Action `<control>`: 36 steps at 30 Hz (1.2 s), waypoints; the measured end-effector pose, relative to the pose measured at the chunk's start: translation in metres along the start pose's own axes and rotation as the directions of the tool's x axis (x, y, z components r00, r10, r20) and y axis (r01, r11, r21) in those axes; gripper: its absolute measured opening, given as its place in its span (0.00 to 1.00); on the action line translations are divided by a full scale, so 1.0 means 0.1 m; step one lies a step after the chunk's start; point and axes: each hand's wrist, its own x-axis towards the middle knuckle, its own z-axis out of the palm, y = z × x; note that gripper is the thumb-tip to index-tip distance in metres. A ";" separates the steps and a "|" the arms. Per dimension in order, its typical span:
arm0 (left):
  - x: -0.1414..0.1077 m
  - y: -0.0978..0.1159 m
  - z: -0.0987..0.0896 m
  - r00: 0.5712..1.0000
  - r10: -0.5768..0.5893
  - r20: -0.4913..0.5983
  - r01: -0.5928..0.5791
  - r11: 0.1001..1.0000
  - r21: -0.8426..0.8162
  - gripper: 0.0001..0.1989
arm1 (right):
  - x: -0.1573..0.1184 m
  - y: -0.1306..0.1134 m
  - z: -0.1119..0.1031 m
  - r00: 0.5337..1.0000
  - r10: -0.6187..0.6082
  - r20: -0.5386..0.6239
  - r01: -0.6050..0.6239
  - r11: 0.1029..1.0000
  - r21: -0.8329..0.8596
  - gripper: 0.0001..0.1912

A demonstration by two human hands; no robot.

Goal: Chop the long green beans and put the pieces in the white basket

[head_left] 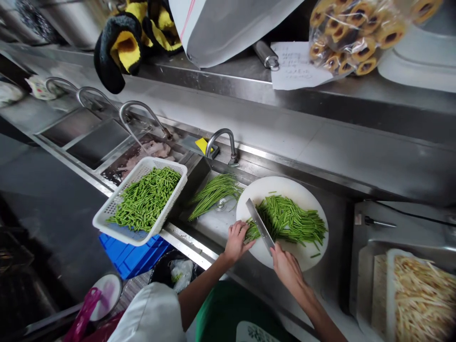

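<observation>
On a round white cutting board (295,260), a pile of cut long green beans (297,219) covers the middle and right side. My left hand (237,241) rests at the board's left edge, its fingers pressed down on a bunch of beans (252,231). A broad-bladed kitchen knife (260,225) is gripped in my right hand (286,267), its blade slanting across the beans just right of my left fingers. Whole long beans (214,194) lie in the sink to the left. Further left, a white plastic basket (123,236) holds many cut pieces (144,199).
A curved faucet (225,131) stands behind the sink. Pale meat (155,149) lies in another basin under running water. At right is a tub of bean sprouts (422,299). A metal shelf (221,76) overhangs the back. A blue crate (130,254) sits below the basket.
</observation>
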 end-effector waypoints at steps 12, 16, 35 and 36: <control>0.06 -0.19 0.28 0.997 0.073 -0.026 -0.077 0.978 -0.196 0.16 | 0.29 -0.16 0.20 0.998 0.020 0.061 -0.021 0.999 0.024 0.18; 0.13 -0.12 0.42 0.993 0.082 -0.091 -0.099 0.972 -0.215 0.15 | 0.39 0.14 0.18 0.998 0.028 0.061 -0.034 0.995 0.096 0.15; -0.03 -0.21 0.24 0.985 0.095 -0.142 -0.112 0.986 -0.121 0.17 | 0.07 -0.26 0.15 0.999 -0.007 0.039 0.010 0.995 -0.097 0.18; -0.03 -0.22 0.27 0.990 0.093 -0.106 -0.105 0.988 -0.115 0.17 | 0.08 -0.28 0.18 0.999 -0.007 0.040 0.011 0.994 -0.105 0.17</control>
